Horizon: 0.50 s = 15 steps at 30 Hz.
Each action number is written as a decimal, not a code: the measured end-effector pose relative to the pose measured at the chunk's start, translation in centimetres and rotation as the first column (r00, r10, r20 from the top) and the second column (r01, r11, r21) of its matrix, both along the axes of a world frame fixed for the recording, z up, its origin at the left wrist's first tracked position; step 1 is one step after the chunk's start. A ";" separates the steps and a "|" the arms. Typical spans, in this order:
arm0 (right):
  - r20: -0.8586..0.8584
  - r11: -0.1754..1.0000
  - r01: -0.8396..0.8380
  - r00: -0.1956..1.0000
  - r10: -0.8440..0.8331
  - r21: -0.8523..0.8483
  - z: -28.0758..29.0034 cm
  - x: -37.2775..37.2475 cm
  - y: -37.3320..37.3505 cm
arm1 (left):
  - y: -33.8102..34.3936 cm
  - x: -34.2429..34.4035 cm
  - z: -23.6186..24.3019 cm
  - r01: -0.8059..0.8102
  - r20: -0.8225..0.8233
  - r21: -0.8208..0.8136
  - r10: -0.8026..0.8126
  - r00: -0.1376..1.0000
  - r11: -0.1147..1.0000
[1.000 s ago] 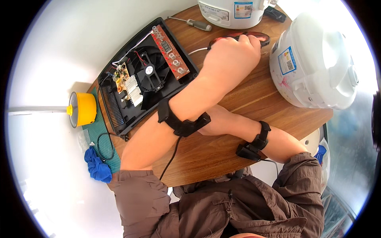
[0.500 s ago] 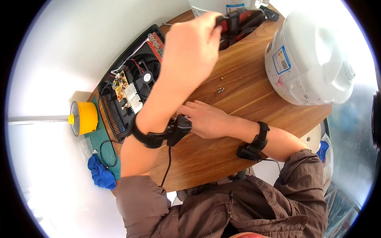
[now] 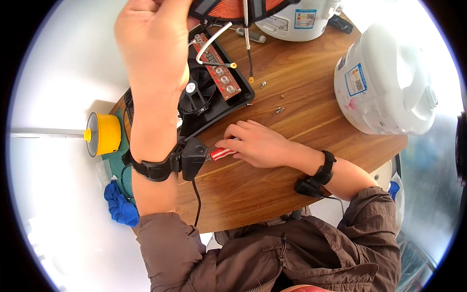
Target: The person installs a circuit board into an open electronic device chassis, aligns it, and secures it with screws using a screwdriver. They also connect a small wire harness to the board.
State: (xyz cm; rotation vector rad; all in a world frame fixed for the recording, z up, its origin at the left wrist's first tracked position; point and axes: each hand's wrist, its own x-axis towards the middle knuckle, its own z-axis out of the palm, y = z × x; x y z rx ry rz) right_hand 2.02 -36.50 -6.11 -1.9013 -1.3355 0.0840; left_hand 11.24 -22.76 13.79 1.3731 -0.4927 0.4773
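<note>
My left hand [image 3: 154, 46] is closed around the edge of an induction coil [image 3: 228, 9], copper-coloured windings in a black frame, lifted at the top of the view. Its upper part is cut off. From it dangle white and black wires [image 3: 247, 46] with ring terminals. Below lies an open black cooktop housing [image 3: 239, 100] with a red control board [image 3: 221, 73] and a black fan [image 3: 197, 95], partly hidden by my left forearm. My right hand [image 3: 260, 144] rests on the table, fingers curled around a red-and-white screwdriver [image 3: 222, 154]. My left wrist strap covers part of the tool.
Several small screws [image 3: 279, 110] lie on the wooden table [image 3: 301, 141]. A white rice cooker [image 3: 369, 102] stands at right, another white appliance [image 3: 287, 27] behind. A grey-handled tool [image 3: 253, 35] lies at the back. At left are a yellow pot [image 3: 108, 132] and blue cloth [image 3: 121, 207].
My left hand has carried the coil leftward from the back of the table to above the housing, its wires now hanging. My right hand stays put; its screwdriver has come into sight.
</note>
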 end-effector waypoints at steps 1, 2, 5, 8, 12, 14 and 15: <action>-0.002 1.000 -0.005 1.000 0.005 0.001 0.1 0.0 0.1 | 0.0 -0.3 0.2 -0.013 0.031 -0.019 0.013 0.999 1.000; -0.005 1.000 0.001 1.000 -0.001 -0.003 0.1 0.0 0.1 | 0.5 -0.5 0.7 -0.010 0.030 -0.022 0.011 0.999 1.000; -0.012 1.000 0.002 1.000 -0.002 -0.016 0.1 0.2 0.1 | 1.9 -1.3 1.6 -0.040 0.065 -0.023 0.042 0.997 0.999; -0.024 1.000 -0.001 1.000 0.001 -0.025 0.7 0.3 0.0 | 3.9 -2.5 2.3 -0.140 0.106 0.021 0.137 0.985 0.990; -0.066 1.000 -0.007 0.998 0.007 0.002 0.9 0.1 0.6 | 8.9 -4.8 2.8 -0.276 0.143 0.119 0.259 0.955 0.954; -0.066 1.000 0.006 0.998 -0.006 -0.009 1.0 0.1 0.6 | 11.1 -6.5 3.7 -0.263 0.121 0.137 0.247 0.961 0.955; -0.063 1.000 0.008 0.998 -0.009 -0.021 1.2 0.1 0.7 | 12.2 -7.2 3.7 -0.283 0.138 0.155 0.263 0.955 0.947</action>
